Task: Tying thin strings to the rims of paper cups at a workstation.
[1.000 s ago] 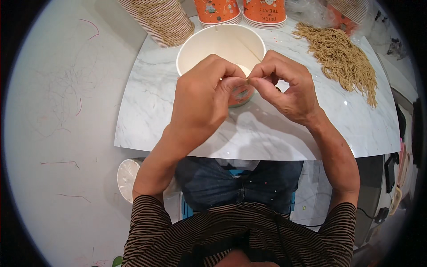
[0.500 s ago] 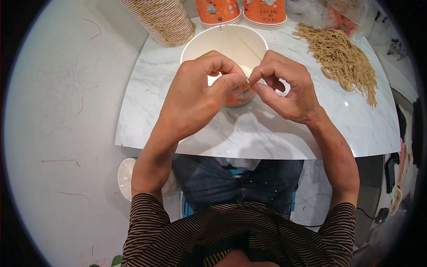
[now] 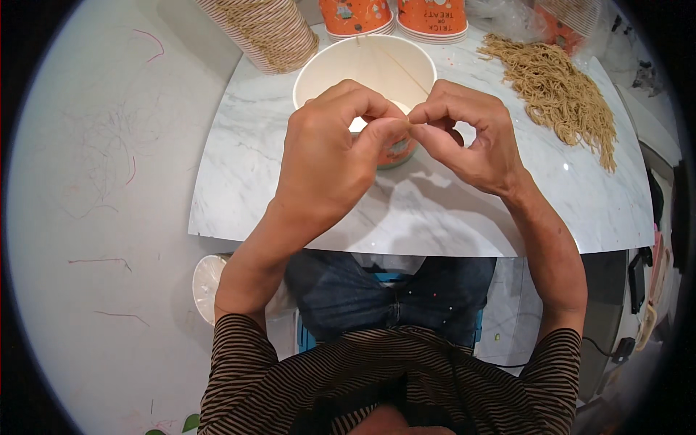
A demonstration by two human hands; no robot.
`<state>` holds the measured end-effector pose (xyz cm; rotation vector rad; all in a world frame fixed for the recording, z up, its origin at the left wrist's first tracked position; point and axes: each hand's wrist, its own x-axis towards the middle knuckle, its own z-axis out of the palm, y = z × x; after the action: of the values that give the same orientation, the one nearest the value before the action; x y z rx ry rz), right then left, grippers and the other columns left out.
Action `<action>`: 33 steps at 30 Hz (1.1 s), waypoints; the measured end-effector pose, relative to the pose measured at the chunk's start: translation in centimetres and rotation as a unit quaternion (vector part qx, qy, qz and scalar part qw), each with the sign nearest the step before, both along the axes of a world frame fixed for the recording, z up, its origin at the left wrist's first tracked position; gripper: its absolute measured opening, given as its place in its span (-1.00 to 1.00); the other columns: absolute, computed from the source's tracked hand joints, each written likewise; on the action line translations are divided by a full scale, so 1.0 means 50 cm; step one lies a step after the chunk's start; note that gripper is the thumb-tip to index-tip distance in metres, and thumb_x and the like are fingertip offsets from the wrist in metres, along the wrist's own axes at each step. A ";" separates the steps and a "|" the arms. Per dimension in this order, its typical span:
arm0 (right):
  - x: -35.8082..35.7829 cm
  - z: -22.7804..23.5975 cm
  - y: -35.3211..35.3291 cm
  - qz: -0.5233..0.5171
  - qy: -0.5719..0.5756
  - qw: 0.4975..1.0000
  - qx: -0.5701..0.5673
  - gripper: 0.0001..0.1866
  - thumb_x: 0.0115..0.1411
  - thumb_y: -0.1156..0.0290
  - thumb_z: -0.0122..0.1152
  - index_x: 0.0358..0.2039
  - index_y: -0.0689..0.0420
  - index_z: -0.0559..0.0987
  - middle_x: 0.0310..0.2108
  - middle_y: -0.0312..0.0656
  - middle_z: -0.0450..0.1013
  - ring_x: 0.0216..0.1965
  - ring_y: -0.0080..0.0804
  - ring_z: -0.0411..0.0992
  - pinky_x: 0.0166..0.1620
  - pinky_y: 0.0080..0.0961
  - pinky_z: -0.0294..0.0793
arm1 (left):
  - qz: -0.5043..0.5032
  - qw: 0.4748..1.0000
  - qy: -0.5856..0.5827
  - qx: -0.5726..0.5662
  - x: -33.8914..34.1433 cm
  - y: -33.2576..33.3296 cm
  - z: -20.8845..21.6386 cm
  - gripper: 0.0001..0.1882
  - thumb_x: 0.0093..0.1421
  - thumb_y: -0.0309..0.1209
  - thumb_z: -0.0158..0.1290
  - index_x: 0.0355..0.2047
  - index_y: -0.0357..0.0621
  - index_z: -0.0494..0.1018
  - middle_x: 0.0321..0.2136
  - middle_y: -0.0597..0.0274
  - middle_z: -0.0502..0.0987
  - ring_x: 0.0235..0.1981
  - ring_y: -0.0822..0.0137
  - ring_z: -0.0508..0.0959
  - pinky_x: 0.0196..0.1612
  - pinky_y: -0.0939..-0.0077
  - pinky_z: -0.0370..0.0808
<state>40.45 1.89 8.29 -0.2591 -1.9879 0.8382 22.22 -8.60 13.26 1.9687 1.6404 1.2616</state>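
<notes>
A paper bucket [image 3: 322, 69], white inside with an orange printed outside, stands upright on the table before me. Across its mouth runs a thin tan cord [image 3: 406, 72] from the far rim toward my fingers. My left hand [image 3: 326, 156] is closed in a pinch of thumb and forefinger over the bucket's near rim. Tip to tip with it, my right hand [image 3: 475, 138] pinches too, its other fingers curled. Both seem to grip the near end of the cord, mostly hidden by the fingertips. The near side of the bucket is largely covered by my hands.
A pile of tan cords [image 3: 558, 94] lies on the marble-patterned table [image 3: 246, 159] at right. Nested buckets with cords [image 3: 257, 32] lean at the back left. Upside-down orange bucket stacks [image 3: 433, 16] stand behind. Clear plastic bags [image 3: 507, 16] sit back right; a white wall [image 3: 94, 181] is at left.
My fingertips have come closer together, and the left hand has turned slightly and shifted right. The bit of cord that showed between the fingers is now mostly covered.
</notes>
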 end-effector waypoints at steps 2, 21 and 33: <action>0.000 -0.002 0.002 -0.005 0.001 1.000 -0.005 -0.94 0.16 0.55 0.35 -0.35 0.24 0.70 -0.49 -0.29 0.49 -0.52 -0.62 0.39 -0.47 -0.62 0.33 | 0.003 0.999 0.042 0.024 0.000 0.002 -0.003 -0.94 0.27 -0.55 0.20 -0.31 -0.32 0.61 -0.33 0.25 0.63 -0.26 0.44 0.60 -0.15 0.53 0.54; 0.003 -0.007 0.014 0.006 0.001 1.000 0.000 -0.93 0.14 0.54 0.31 -0.36 0.23 0.71 -0.47 -0.29 0.49 -0.49 -0.62 0.38 -0.45 -0.61 0.33 | -0.011 1.000 0.018 0.001 -0.009 0.005 -0.010 -0.86 0.19 -0.51 0.29 -0.24 -0.28 0.63 -0.31 0.26 0.69 -0.24 0.42 0.60 -0.05 0.47 0.51; 0.007 -0.008 0.020 0.017 -0.016 1.000 -0.015 -0.93 0.11 0.51 0.31 -0.42 0.24 0.69 -0.38 -0.31 0.54 -0.47 -0.66 0.37 -0.47 -0.67 0.30 | 0.019 1.000 0.015 0.008 -0.024 0.006 -0.012 -0.93 0.20 -0.54 0.25 -0.31 -0.27 0.63 -0.37 0.28 0.69 -0.28 0.45 0.61 -0.04 0.49 0.50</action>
<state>40.79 2.91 7.90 -0.2581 -2.0156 0.8906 21.03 -8.29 12.64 1.9834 1.6943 1.2699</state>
